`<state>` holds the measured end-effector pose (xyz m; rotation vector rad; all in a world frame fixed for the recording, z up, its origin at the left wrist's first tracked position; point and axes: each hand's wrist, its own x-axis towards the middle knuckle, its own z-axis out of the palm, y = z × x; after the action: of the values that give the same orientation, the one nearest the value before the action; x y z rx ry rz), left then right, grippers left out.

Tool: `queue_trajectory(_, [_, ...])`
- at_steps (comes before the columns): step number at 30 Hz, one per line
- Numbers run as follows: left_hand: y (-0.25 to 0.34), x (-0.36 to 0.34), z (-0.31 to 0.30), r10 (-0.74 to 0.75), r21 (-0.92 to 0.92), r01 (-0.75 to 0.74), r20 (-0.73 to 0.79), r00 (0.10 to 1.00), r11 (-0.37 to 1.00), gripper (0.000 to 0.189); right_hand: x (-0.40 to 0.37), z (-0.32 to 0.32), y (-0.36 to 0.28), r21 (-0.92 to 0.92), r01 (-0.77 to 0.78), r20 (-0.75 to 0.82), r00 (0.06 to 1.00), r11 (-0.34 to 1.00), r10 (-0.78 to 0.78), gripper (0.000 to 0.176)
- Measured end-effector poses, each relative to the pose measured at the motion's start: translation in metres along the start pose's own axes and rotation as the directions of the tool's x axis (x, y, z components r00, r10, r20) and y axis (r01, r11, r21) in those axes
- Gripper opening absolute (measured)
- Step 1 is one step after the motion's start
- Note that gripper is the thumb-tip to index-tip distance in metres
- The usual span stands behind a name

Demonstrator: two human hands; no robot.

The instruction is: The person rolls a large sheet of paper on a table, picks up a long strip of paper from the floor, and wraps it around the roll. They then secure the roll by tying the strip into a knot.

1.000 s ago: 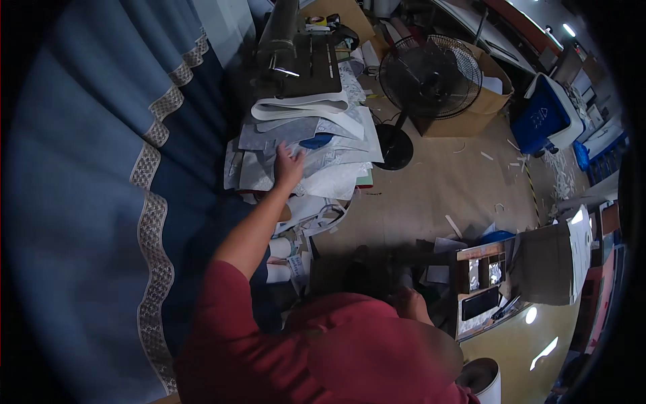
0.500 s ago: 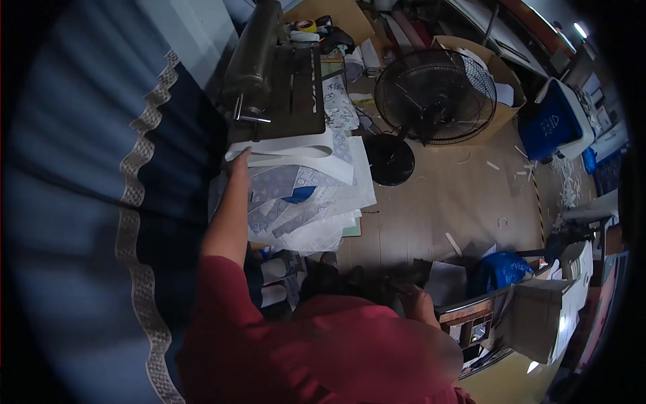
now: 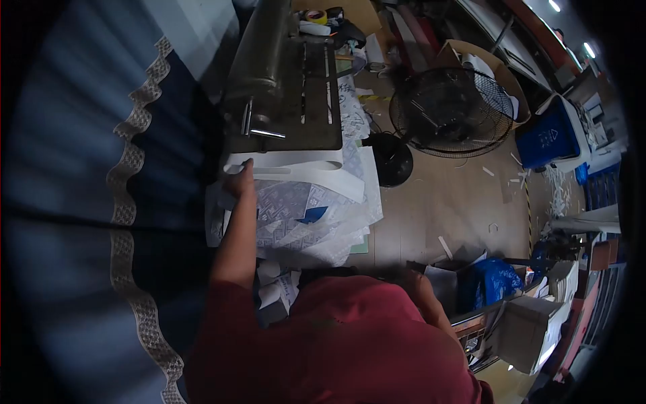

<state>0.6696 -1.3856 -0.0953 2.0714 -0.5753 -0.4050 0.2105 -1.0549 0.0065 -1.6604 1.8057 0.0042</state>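
Observation:
My left hand (image 3: 239, 179) is closed on the left end of a folded white sheet (image 3: 323, 176), just below the front edge of a dark metal machine (image 3: 289, 128). A thick roller (image 3: 259, 67) and two shiny metal rods stand on the machine. Patterned papers (image 3: 289, 202) are spread in loose layers under the sheet. On the right of my red shirt, my right hand (image 3: 416, 281) is low and in shadow near the dark edge of a shelf; its fingers are too dark to make out.
A black standing fan (image 3: 451, 111) is to the right of the machine, with a cardboard box behind it. The blue bin (image 3: 548, 135) stands farther right. A curtain (image 3: 67, 168) hangs at left. Near my right arm are a blue bag (image 3: 494, 279) and an open carton (image 3: 528, 330).
The view has shifted, so the machine and fan appear lower and farther right. My left hand still holds the white sheet's left end. My right hand has gone darker and less distinct.

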Motion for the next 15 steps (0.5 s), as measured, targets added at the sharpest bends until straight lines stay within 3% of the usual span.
queue_trajectory(1, [-0.002,0.005,0.002,0.153,0.244,-0.145,-0.013,0.988,0.959,0.080,0.010,0.007,0.014,-0.003,0.107,-0.033,0.994,0.994,-0.107,0.033])
queue_trajectory(2, [-0.003,0.011,-0.002,0.156,0.243,-0.151,-0.003,0.988,0.958,0.080,0.020,0.016,0.026,-0.008,0.200,-0.077,0.977,0.980,-0.200,0.033])
queue_trajectory(3, [-0.008,0.018,-0.004,0.164,0.267,-0.156,-0.004,0.987,0.951,0.081,0.033,0.032,0.041,-0.005,0.170,-0.092,0.981,0.985,-0.170,0.033])
queue_trajectory(4, [-0.012,0.022,0.000,0.176,0.287,-0.171,0.009,0.984,0.943,0.083,0.047,0.051,0.062,-0.090,0.239,-0.053,0.968,0.967,-0.244,0.034])
queue_trajectory(6, [-0.011,0.019,-0.010,0.217,0.071,-0.221,0.057,0.975,0.973,0.082,0.046,0.045,0.072,-0.167,0.233,-0.051,0.968,0.958,-0.245,0.035])
queue_trajectory(7, [-0.003,0.009,-0.019,0.269,-0.079,-0.262,0.094,0.959,0.962,0.071,0.046,0.028,0.049,-0.136,0.154,-0.063,0.984,0.979,-0.164,0.037])
queue_trajectory(10, [0.009,-0.014,-0.039,0.326,0.038,-0.324,-0.093,0.941,0.945,0.063,0.052,0.020,0.036,-0.102,0.041,-0.083,0.995,0.994,-0.050,0.039])
queue_trajectory(12, [0.004,-0.018,-0.045,0.288,-0.205,-0.307,-0.119,0.950,0.929,0.057,0.057,0.025,0.040,-0.101,0.024,-0.072,0.997,0.995,-0.031,0.039])
queue_trajectory(14, [0.038,-0.050,-0.075,0.132,-0.428,-0.098,0.052,0.990,0.898,0.048,0.060,0.022,0.048,-0.115,0.103,0.003,0.995,0.988,-0.103,0.038])
queue_trajectory(15, [0.031,-0.049,-0.081,0.087,-0.556,-0.002,0.127,0.988,0.831,0.048,0.061,0.016,0.049,-0.104,0.070,-0.027,0.997,0.992,-0.073,0.038])
